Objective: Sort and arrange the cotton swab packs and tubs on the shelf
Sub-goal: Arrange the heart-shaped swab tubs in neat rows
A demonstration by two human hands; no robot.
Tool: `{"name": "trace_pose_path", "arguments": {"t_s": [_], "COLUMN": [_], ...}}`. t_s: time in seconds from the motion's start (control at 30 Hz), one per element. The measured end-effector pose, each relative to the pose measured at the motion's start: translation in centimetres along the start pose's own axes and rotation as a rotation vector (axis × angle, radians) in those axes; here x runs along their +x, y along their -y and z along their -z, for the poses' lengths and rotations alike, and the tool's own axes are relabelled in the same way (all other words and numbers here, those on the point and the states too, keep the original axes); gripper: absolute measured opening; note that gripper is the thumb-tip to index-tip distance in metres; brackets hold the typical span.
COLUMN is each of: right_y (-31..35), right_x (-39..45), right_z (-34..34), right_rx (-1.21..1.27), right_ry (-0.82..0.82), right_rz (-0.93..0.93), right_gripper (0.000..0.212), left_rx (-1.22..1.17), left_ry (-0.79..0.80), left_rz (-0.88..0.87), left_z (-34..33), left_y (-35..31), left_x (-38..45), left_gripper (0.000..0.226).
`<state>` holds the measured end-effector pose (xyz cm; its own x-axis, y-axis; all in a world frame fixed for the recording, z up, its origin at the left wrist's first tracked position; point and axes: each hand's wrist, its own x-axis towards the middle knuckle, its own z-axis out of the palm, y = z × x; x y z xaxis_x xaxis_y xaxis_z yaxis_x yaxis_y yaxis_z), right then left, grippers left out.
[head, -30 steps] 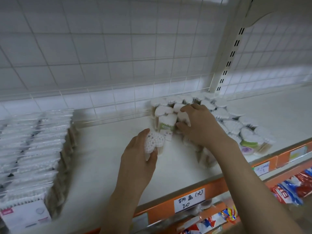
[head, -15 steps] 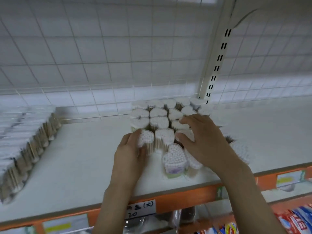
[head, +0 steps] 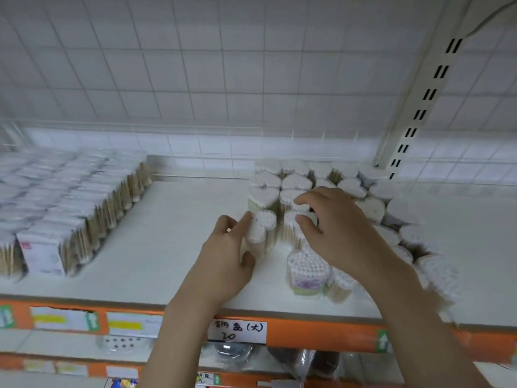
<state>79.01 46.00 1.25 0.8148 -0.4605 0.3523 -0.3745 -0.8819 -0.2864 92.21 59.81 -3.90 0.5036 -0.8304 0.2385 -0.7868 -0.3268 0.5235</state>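
Note:
Heart-shaped clear tubs of cotton swabs [head: 296, 182] stand in rows at the back middle of the white shelf [head: 173, 247]. My left hand [head: 226, 261] holds one heart tub [head: 261, 228] at the left front corner of the group, thumb and fingers round its side. My right hand [head: 335, 231] hovers over the neighbouring tubs with curled fingers touching their tops. A tub with a purple label [head: 307, 273] stands alone nearer the front edge. Flat swab packs [head: 70, 203] lie in rows at the left.
More tubs lie tumbled at the right [head: 414, 239]. A wire grid [head: 195, 79] backs the shelf and a slotted upright [head: 419, 107] rises at the right. The orange front rail [head: 307, 334] carries price labels; a lower shelf holds other goods.
The view has shifted right and closer. My left hand has set its tub beside the front row and still holds it. My right hand has stayed over the tubs.

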Motion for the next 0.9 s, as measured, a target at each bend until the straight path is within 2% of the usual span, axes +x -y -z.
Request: {"name": "trace_pose_path", "arguments": {"t_s": [0.07, 0.2, 0.3, 0.4, 0.67, 0.77, 0.9], "right_y": [-0.2, -0.6, -0.7, -0.4, 0.8, 1.4, 1.7], "right_x": [0.2, -0.2, -0.4, -0.7, -0.8, -0.2, 0.9], "right_z": [-0.4, -0.7, -0.6, -0.5, -0.9, -1.0, -1.2], "right_rx": [-0.001, -0.003, -0.039, -0.055, -0.067, -0.064, -0.068], "right_ry": [0.004, 0.008, -0.005, -0.017, -0.016, -0.004, -0.003], "right_rz": [-0.025, -0.102, -0.147, -0.177, -0.193, -0.181, -0.142], "right_gripper": [0.03, 0.03, 0.029, 0.028, 0.03, 0.03, 0.029], "left_rx": [0.01, 0.005, -0.097, -0.091, 0.1, 0.158, 0.042], "left_ry": [-0.031, -0.19, -0.165, -0.192, -0.107, -0.123, -0.113], "left_rz": [-0.031, -0.09, -0.192, -0.275, -0.472, -0.485, -0.514], "left_z": [0.7, 1.4, 0.8, 0.1, 0.1, 0.3, 0.0], "left_y": [0.4, 1.2, 1.3, 1.6, 4.2, 4.7, 4.8], "left_x": [0.4, 1.7, 2.6, 2.8, 2.9, 3.0, 3.1], "left_gripper": [0.055, 0.022, 0.026, 0.019, 0.065, 0.07, 0.068]}}
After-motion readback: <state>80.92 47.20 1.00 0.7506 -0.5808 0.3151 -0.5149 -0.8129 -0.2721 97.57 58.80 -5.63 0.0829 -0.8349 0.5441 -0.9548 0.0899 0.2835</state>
